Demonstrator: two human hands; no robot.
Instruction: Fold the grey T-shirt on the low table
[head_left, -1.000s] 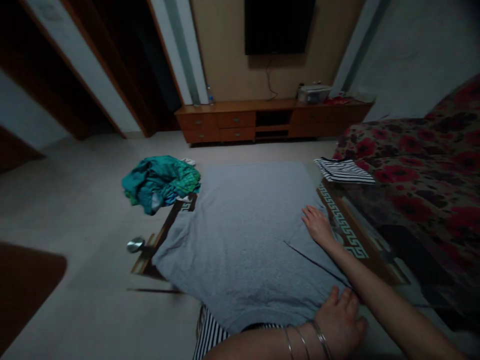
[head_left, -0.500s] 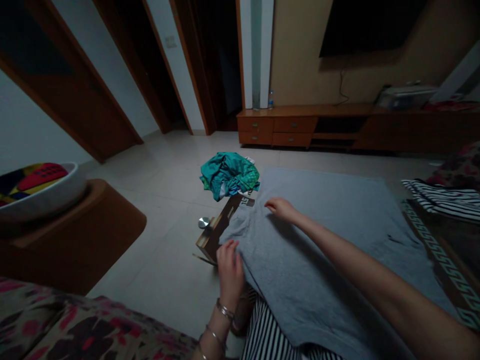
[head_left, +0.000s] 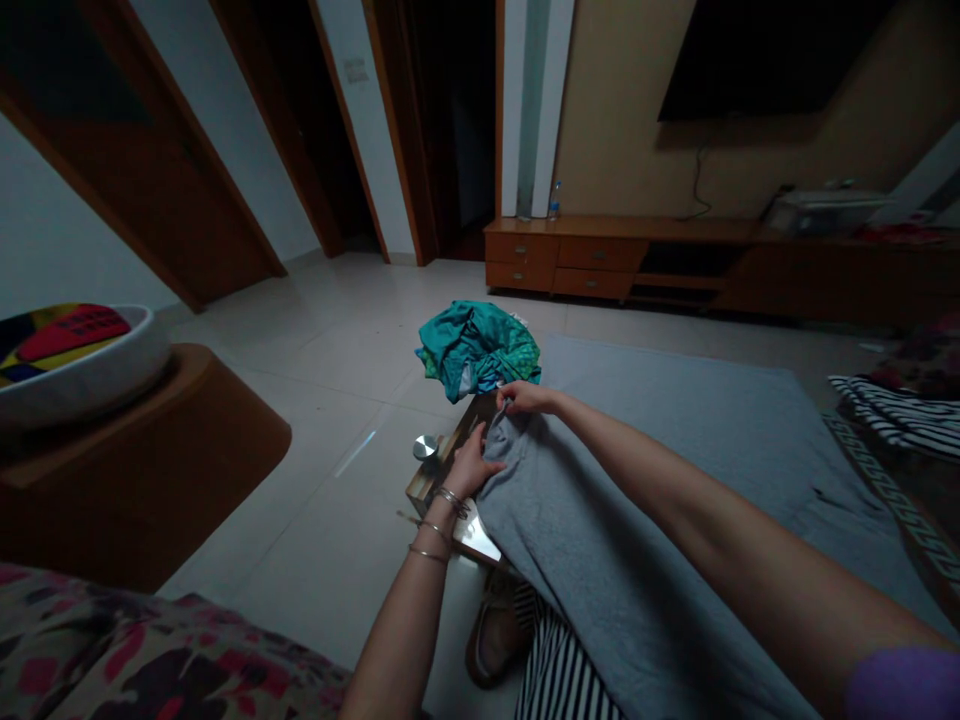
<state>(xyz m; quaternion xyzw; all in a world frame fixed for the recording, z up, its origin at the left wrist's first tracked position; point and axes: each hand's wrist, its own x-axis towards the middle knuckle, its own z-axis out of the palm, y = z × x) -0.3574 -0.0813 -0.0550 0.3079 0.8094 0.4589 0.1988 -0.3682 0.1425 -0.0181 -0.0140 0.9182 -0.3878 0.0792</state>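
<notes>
A grey cloth garment point(head_left: 600, 500) lies spread over a low table point(head_left: 420, 490) and hangs down over its near side. My right hand point(head_left: 525, 397) pinches the garment's far-left edge, where the fabric bunches into folds. Just nearer to me, my left hand point(head_left: 472, 465), with bangles at the wrist, rests at the same edge. Its thumb is spread from the fingers and touches the fabric. Beyond the hands, a heap of teal and green clothes point(head_left: 480, 345) sits at the table's far-left end.
A round metal knob point(head_left: 425, 448) stands by the table's left end. Striped clothing point(head_left: 896, 415) lies at the right. A white bowl point(head_left: 82, 370) with colourful contents rests on a brown wooden armrest point(head_left: 195, 440). A long TV cabinet point(head_left: 600, 255) stands against the far wall.
My left hand has moved forward to the garment's edge. My right hand has shifted left and taken hold of that edge, uncovering more of the table's near-left corner. The view has shifted slightly.
</notes>
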